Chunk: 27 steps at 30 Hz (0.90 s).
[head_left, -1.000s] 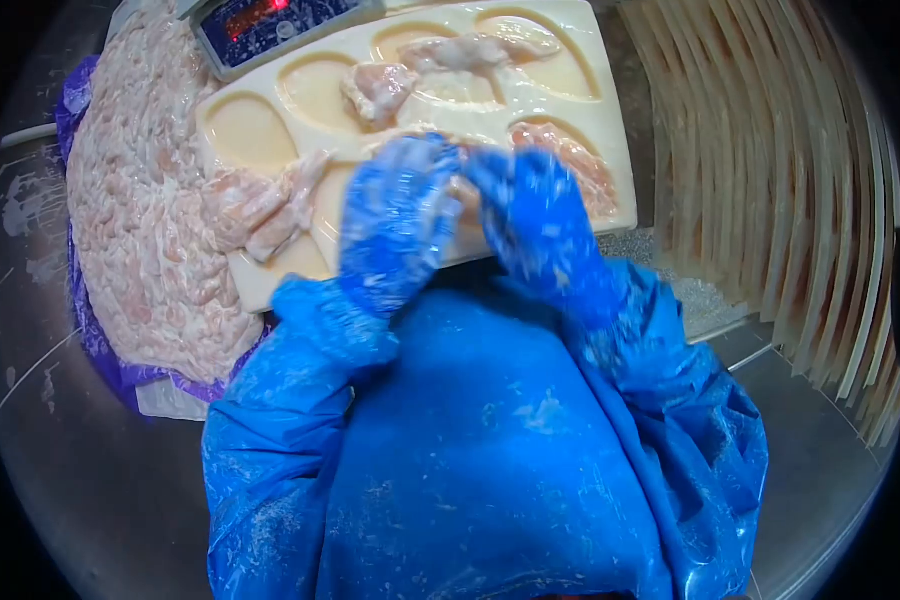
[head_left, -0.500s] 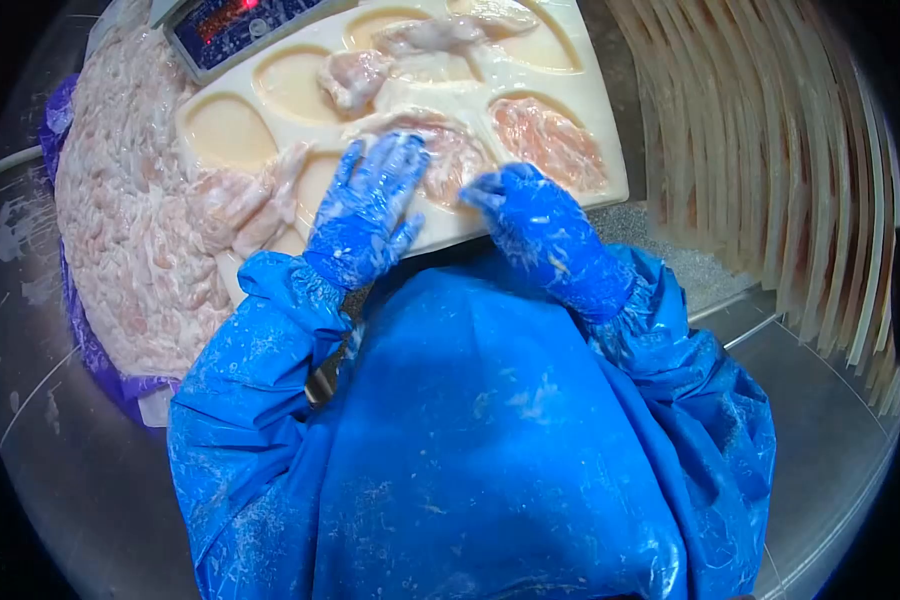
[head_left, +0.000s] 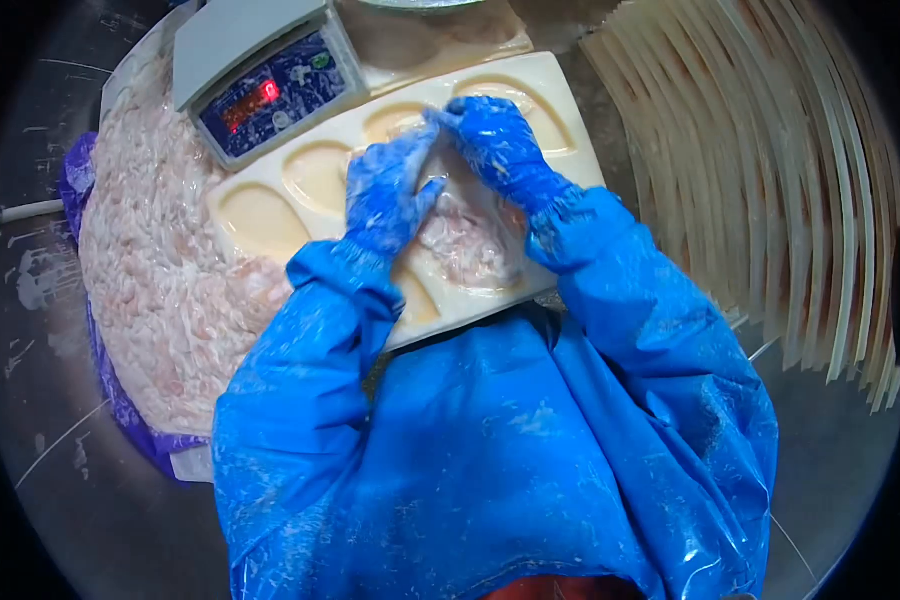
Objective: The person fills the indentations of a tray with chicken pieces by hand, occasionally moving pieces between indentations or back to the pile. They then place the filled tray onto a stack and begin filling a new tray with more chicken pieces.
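The tray's left pockets lie open above (the scale blocks behind).

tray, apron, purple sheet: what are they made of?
Tray: probably moulded plastic, satin; smooth, evenly formed cream surface.
Apron: likely plastic or coated fabric, glossy; bright highlights on soft folds.
Purple sheet: perhaps thin plastic film, shiny; crinkled.

Single head-worn view, forward and down onto the nearby tray.

White-smeared blue gloves, sleeves, apron
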Each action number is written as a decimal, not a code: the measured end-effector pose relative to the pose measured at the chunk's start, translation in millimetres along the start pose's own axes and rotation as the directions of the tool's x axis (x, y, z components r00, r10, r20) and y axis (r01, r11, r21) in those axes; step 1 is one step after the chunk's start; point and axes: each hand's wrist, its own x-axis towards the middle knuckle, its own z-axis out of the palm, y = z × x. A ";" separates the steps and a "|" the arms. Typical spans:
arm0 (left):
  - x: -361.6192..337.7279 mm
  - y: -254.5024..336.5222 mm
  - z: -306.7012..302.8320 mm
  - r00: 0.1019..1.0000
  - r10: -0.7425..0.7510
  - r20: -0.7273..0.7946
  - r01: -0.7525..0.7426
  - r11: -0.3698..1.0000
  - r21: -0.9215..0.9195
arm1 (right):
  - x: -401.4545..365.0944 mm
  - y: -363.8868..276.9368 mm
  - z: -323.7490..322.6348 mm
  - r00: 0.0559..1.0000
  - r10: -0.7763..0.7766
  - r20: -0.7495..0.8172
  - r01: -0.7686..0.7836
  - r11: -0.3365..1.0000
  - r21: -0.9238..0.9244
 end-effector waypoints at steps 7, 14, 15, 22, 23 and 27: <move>28.0 -28.1 28.0 0.964 -0.034 0.263 0.016 0.997 0.071 | -9.8 4.8 -69.3 0.983 0.162 0.090 -0.182 0.929 0.322; 34.3 -54.1 31.8 0.947 0.159 0.278 -0.194 0.976 0.102 | -11.9 -4.5 -35.3 0.857 0.295 0.423 -0.298 0.953 -0.059; 32.1 -42.6 26.0 0.947 0.105 0.303 -0.136 0.987 0.082 | -14.6 -4.8 -38.4 0.858 0.296 0.419 -0.302 0.952 -0.053; 91.8 -37.7 26.5 0.875 -0.399 0.274 0.421 0.907 -0.024 | -29.9 54.8 -116.0 0.873 0.429 0.232 -0.456 0.887 0.072; 94.9 -39.4 22.8 0.934 -0.323 0.153 0.340 0.935 -0.099 | -33.4 62.8 -122.3 0.904 0.400 0.151 -0.368 0.908 -0.199; 87.3 -19.8 41.5 0.996 -0.060 0.067 0.079 0.943 -0.322 | -24.6 28.6 -122.0 0.956 0.289 -0.042 -0.291 0.956 -0.041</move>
